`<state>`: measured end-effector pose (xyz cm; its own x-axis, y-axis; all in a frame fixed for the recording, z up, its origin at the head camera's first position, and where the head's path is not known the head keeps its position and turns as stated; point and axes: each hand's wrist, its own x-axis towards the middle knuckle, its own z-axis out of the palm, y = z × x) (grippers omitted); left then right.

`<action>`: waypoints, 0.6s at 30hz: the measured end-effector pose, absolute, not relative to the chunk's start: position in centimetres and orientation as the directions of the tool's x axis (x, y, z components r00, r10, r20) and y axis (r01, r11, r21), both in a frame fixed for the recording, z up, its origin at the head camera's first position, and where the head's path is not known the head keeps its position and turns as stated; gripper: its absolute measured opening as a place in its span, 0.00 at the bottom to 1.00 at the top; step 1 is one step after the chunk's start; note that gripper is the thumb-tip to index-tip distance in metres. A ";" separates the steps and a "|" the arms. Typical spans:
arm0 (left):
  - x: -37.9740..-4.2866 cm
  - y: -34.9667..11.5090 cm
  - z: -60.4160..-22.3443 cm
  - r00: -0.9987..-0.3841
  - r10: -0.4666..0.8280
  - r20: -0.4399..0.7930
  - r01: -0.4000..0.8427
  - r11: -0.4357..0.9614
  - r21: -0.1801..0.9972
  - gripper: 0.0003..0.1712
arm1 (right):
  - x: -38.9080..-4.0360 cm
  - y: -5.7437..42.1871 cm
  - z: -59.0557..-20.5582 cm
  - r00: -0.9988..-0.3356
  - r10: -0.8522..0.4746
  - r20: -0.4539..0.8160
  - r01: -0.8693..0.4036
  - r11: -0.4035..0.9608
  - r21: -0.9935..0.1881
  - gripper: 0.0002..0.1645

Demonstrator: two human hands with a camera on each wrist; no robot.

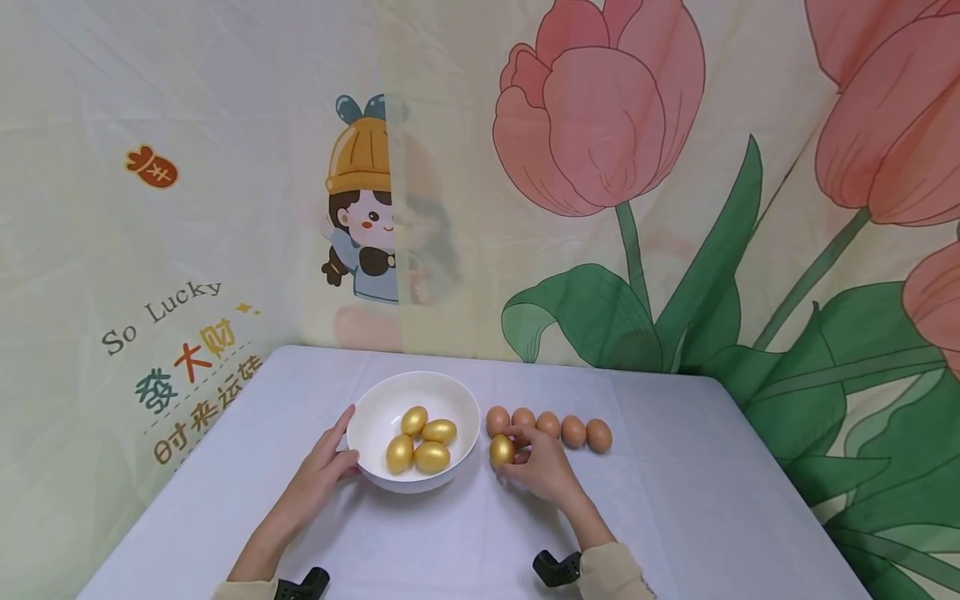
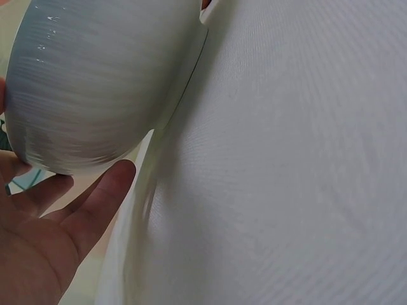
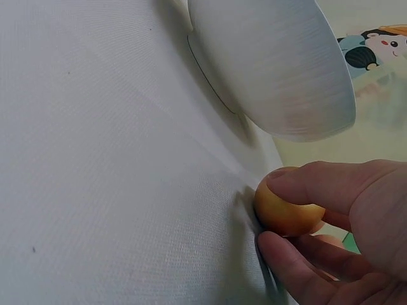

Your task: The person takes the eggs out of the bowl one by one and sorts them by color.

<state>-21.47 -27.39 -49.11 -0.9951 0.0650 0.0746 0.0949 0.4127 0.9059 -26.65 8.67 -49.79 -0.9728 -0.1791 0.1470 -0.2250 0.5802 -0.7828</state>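
- The right hand (image 1: 543,467) pinches one gold egg (image 1: 502,451) between thumb and fingers, the grip closed only to the egg's width, just in front of the left end of the row of five brown eggs (image 1: 548,424).
- The left hand (image 1: 322,458) is loosely spread, thumb and fingers lying against the near left side of the bowl (image 1: 414,482) without clasping it.
- Handling this egg well probably calls for a light, even pinch round its middle, since a smooth shell could slip or roll.
- The fingers would do best to lift clear of the brown eggs before any sideways move; a nudge could set the row rolling.
- Light pressure from the left hand should be enough to steady the bowl.
- Only the head view shows the four bowl eggs (image 1: 432,457) and the whole row.
- The right wrist view shows the thumb laid across the held egg, close to the tabletop (image 3: 114,190); whether they touch cannot be told.
- Both wrist views show the bowl's outer wall and foot, but not its inside.
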 end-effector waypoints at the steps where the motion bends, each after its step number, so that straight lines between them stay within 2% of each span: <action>1: -21.5 -27.4 -49.1 -0.995 0.064 0.076 0.096 0.412 0.906 0.41 | -26.6 8.7 -49.7 -0.973 -0.179 0.145 -0.223 0.580 -0.783 0.32; 13: -21.3 -27.3 -49.0 -0.995 0.064 0.073 0.094 0.422 0.902 0.41 | -26.3 9.0 -49.3 -0.974 -0.190 0.126 -0.215 0.586 -0.781 0.33; 18: -21.3 -27.3 -48.9 -0.995 0.065 0.069 0.090 0.422 0.902 0.41 | -26.0 9.5 -48.6 -0.974 -0.200 0.105 -0.205 0.593 -0.778 0.37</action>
<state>-21.31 -27.31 -48.93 -0.9955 0.0653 0.0691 0.0903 0.4222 0.9020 -25.97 9.54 -48.62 -0.9742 -0.2002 0.1046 -0.2054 0.5932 -0.7784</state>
